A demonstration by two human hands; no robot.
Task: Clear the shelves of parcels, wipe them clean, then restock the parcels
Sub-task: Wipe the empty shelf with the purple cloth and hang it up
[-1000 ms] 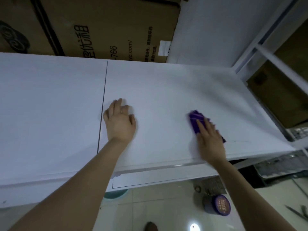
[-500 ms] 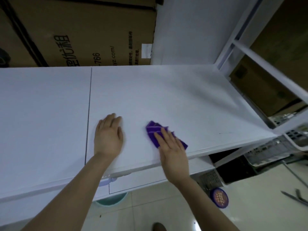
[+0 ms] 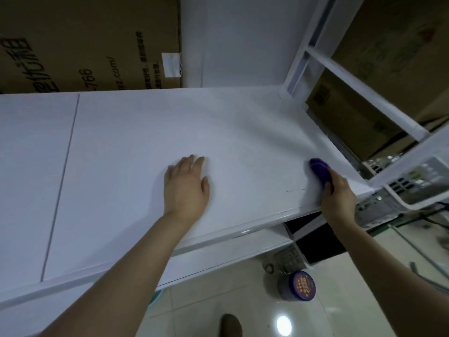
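The main risk is at the right front corner of the shelf [image 3: 145, 154]. The cloth [image 3: 318, 169] is bunched into a small ball, so it probably touches only a narrow strip of the board. A part may be missed, for example the thin dark mark [image 3: 295, 190] just left of the right fingers. The board ends just right of these fingers, so a long stroke could carry the knuckles into the white frame post [image 3: 408, 161], or the cloth could slip over the edge and fall to the floor. The leaning palm of the other hand may also leave prints.

The right hand [image 3: 337, 198] has its fingers curled round the cloth, which sticks out beyond the fingertips. The left hand [image 3: 185, 188] lies flat on the board, fingers straight and close together, thumb spread to the right, well apart from the cloth. No parcel shows on the shelf.
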